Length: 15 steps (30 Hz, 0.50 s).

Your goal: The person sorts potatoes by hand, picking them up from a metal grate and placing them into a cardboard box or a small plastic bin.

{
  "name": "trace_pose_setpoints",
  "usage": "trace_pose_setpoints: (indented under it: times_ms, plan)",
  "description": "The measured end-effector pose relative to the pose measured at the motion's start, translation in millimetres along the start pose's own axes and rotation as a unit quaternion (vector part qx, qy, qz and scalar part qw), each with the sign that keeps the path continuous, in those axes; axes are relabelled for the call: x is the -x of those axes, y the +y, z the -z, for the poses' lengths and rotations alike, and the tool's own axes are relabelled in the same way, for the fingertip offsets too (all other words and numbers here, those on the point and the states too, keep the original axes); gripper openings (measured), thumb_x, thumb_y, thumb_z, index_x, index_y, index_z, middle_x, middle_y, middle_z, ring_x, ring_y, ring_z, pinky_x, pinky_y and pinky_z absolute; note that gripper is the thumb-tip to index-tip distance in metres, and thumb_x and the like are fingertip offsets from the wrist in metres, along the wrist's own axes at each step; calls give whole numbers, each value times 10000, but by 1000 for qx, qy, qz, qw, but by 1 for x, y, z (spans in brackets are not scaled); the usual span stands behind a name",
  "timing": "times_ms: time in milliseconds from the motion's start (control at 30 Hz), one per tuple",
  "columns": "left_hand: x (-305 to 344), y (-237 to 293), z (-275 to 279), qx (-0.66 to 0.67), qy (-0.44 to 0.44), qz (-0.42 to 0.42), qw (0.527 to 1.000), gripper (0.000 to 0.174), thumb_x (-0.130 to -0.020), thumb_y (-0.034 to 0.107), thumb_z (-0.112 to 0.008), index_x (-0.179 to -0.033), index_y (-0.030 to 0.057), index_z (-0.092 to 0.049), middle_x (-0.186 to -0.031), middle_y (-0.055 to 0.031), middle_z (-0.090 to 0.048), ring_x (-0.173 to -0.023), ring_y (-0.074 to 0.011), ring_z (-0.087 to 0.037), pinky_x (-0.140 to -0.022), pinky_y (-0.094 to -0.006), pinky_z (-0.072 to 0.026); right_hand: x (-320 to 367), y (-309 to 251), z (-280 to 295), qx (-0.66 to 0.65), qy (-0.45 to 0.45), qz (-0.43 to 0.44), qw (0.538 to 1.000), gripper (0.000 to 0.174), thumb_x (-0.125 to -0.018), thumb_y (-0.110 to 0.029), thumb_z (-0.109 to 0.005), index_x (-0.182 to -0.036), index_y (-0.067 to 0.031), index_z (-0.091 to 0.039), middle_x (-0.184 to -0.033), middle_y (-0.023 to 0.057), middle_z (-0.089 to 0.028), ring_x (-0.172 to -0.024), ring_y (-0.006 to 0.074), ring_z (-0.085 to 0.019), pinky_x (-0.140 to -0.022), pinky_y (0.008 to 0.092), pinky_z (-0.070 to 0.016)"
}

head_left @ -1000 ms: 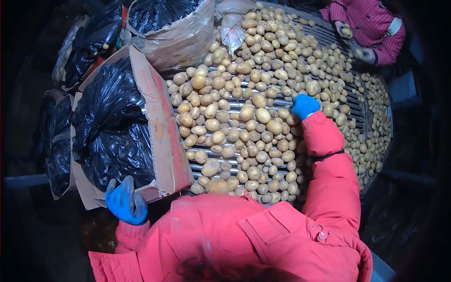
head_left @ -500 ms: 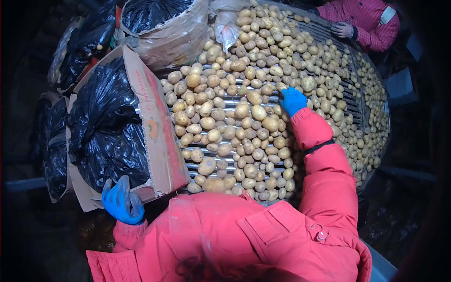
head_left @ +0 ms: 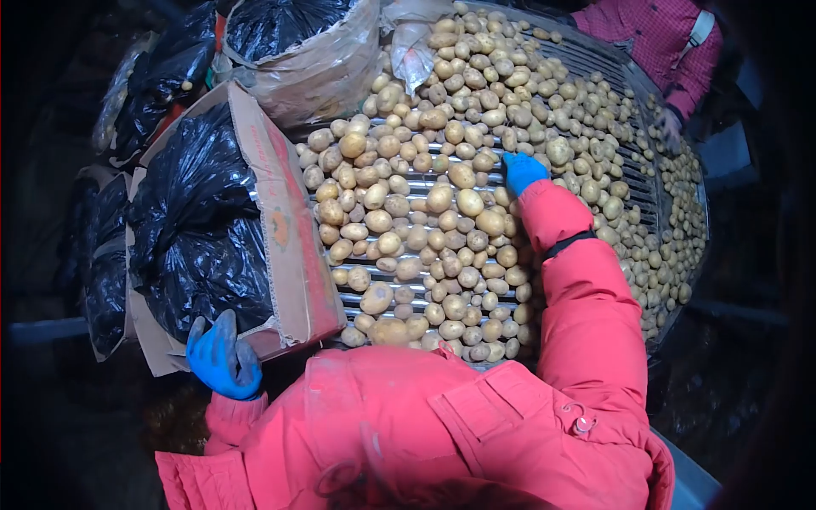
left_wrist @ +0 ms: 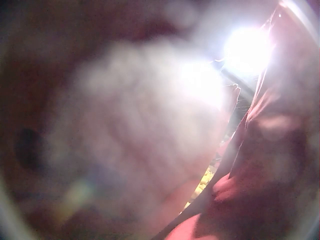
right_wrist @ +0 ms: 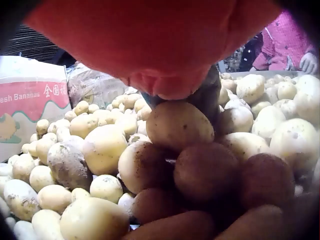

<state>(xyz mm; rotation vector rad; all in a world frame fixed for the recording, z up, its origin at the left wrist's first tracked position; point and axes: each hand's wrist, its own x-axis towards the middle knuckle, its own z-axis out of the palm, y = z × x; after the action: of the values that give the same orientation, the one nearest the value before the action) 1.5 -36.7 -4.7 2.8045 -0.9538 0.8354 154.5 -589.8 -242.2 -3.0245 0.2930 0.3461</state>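
Observation:
My right hand (head_left: 524,173), in a blue glove, is among the potatoes (head_left: 470,202) on the slatted metal surface, one fingertip pointing to the far left. Its other fingers cannot be made out. In the right wrist view the sleeve (right_wrist: 165,45) covers most of the hand, and a pale potato (right_wrist: 180,126) lies just below the cuff. My left hand (head_left: 223,355), also blue-gloved, rests at the near edge of a cardboard box (head_left: 293,246) lined with black plastic (head_left: 204,229), its fingers loosely spread. The left wrist view is blurred, showing only red cloth (left_wrist: 230,185) and glare.
A large bag (head_left: 306,76) with black plastic inside stands beyond the box, a crumpled clear bag (head_left: 411,55) beside it. More black plastic bags (head_left: 106,272) are at the far left. Across the potatoes, another person in a checked pink jacket (head_left: 663,34) reaches toward the right side.
My right hand has moved left and slightly away from me over the potatoes. My left hand stays at the box. The other person's arm has shifted down toward the right-side potatoes.

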Motion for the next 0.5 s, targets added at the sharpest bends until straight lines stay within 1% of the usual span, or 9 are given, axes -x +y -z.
trace_pose_setpoints:
  times_ms: [67, 100, 167, 233, 267, 333, 367, 467, 500]
  plan:
    - [-2, 1, 0, 0, 1, -3, 1000, 326, -938, 134, -522, -1157, -78, -637, -1107, -203, -693, -989, -342, -654, -967, -524, -469, 14, -1, 36, -28, -49, 31, 998, 459, -901, -198, -574, -1357, -229, -531, -1284, 147, -583, -1068, 371, -644, -896, 463, -538]
    - [-2, 1, 0, -4, -3, 1, 1000, 328, -939, 135, -521, -1158, -79, -638, -1107, -203, -692, -991, -343, -653, -968, -523, -468, 11, 11, 23, -49, -11, 56, 997, 487, -843, -235, -657, -1320, -209, -560, -1276, 141, -594, -1065, 365, -642, -906, 450, -530]
    - [0, 2, 0, -12, -12, 11, 1000, 332, -940, 137, -519, -1159, -80, -639, -1108, -204, -692, -995, -346, -651, -969, -523, -467, 1, 20, 7, -142, 21, 29, 989, 468, -837, -247, -672, -1293, -192, -579, -1237, 145, -609, -1072, 352, -636, -894, 437, -529]
    - [-1, 2, -2, -16, -2, 14, 1000, 339, -935, 171, -526, -1161, -53, -644, -1097, -187, -694, -930, -331, -654, -965, -532, -462, -3, 23, -4, -212, 67, 17, 975, 447, -838, -268, -686, -1267, -175, -603, -1157, 145, -631, -1077, 335, -627, -878, 423, -525]
    - [-2, 2, -3, -17, 2, 14, 1000, 343, -932, 187, -530, -1163, -39, -647, -1091, -179, -695, -897, -324, -655, -963, -536, -459, -2, 16, -1, -215, 97, 27, 971, 452, -838, -271, -690, -1271, -177, -601, -1157, 144, -629, -1071, 336, -629, -880, 424, -525]
    - [0, 1, -4, -18, 2, 12, 1000, 343, -927, 178, -528, -1165, -39, -646, -1095, -176, -694, -898, -323, -653, -962, -535, -463, -8, 1, 6, -223, 158, 45, 961, 462, -839, -276, -698, -1280, -181, -597, -1158, 141, -626, -1059, 338, -634, -885, 425, -524]
    - [0, 1, -4, -22, 1, 10, 1000, 343, -926, 176, -526, -1166, -40, -646, -1096, -176, -694, -899, -323, -653, -961, -535, -464, -12, -7, 15, -186, 137, 37, 972, 506, -839, -289, -704, -1320, -197, -571, -1191, 138, -611, -1107, 334, -614, -913, 426, -517]
    - [-2, 0, -4, -24, -2, 8, 1000, 343, -926, 168, -519, -1166, -41, -646, -1103, -176, -694, -901, -321, -653, -958, -534, -467, -39, -9, 0, -91, 136, 80, 983, 554, -839, -295, -710, -1359, -217, -538, -1248, 143, -582, -1175, 341, -575, -953, 438, -503]
    - [-1, 0, -3, -22, -4, 9, 1000, 342, -926, 166, -517, -1166, -41, -646, -1106, -176, -694, -902, -320, -653, -956, -534, -469, -50, -9, -3, -101, 86, 71, 989, 589, -839, -270, -699, -1392, -209, -508, -1317, 145, -540, -1226, 350, -540, -997, 449, -483]
